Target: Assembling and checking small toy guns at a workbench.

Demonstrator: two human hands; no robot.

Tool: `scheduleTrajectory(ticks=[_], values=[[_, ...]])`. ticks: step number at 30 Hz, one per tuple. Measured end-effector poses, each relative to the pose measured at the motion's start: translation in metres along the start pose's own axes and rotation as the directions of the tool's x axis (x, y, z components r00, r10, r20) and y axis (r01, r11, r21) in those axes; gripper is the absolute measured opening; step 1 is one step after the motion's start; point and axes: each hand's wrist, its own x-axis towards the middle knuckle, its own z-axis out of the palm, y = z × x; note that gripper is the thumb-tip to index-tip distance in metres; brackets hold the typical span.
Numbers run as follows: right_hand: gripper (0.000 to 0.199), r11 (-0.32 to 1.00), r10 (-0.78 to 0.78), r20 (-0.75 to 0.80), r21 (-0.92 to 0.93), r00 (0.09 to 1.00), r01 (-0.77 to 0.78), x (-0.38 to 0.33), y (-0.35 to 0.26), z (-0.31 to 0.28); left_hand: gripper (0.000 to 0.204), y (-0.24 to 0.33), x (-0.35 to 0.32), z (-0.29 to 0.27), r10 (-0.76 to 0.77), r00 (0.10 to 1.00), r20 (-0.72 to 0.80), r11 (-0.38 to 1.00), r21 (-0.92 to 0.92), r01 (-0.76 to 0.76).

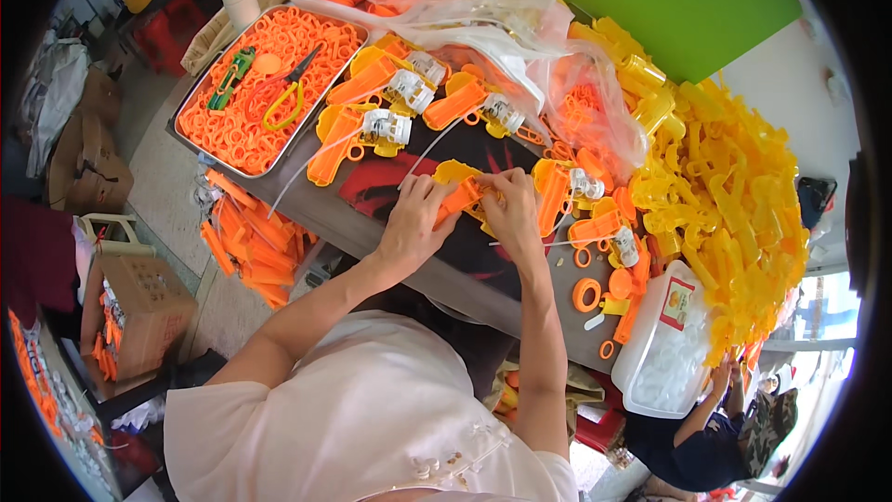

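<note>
Both hands meet over the near middle of the table on one toy part, an orange plastic piece set against a yellow plastic piece. My left hand is wrapped round the orange piece's near end. At its other end, my right hand pinches with thumb and fingers; what lies under those fingertips is hidden. Around them lie several similar orange-and-yellow toys with small printed white bottles and thin white strips. One such toy sits just right of my right hand.
A metal tray of small orange rings, with scissors and a green tool, stands at left. Yellow parts heap up at right beside a white plastic tub. Orange pieces lie below the table's left edge. A co-worker is at lower right.
</note>
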Motion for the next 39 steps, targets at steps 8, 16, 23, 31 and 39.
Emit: scheduleTrajectory(ticks=[8, 16, 23, 31, 39], values=[[0.026, 0.994, -0.105, -0.180, -0.018, 0.978, 0.104, -0.033, 0.001, -0.007, 0.036, -0.009, 0.005, -0.013, -0.064, 0.996, 0.066, 0.967, -0.243, 0.078], [0.021, 0.995, -0.089, -0.147, -0.065, 0.985, 0.080, -0.034, -0.003, -0.004, 0.031, -0.009, -0.002, 0.002, -0.008, 1.000, -0.029, 0.989, -0.149, 0.003], [0.020, 0.995, -0.086, -0.175, -0.065, 0.981, 0.076, -0.033, 0.001, 0.003, 0.024, -0.002, -0.005, 0.007, -0.051, 0.992, -0.118, 0.991, -0.132, 0.035], [0.020, 0.996, -0.056, -0.164, -0.080, 0.985, 0.043, -0.034, -0.001, 0.001, 0.027, 0.004, -0.004, 0.007, -0.021, 0.995, -0.095, 0.998, -0.058, 0.015], [0.040, 0.999, 0.001, -0.137, -0.041, 0.991, -0.007, -0.032, -0.006, -0.004, 0.018, 0.001, -0.003, 0.000, -0.083, 0.992, -0.098, 0.988, -0.137, 0.069]])
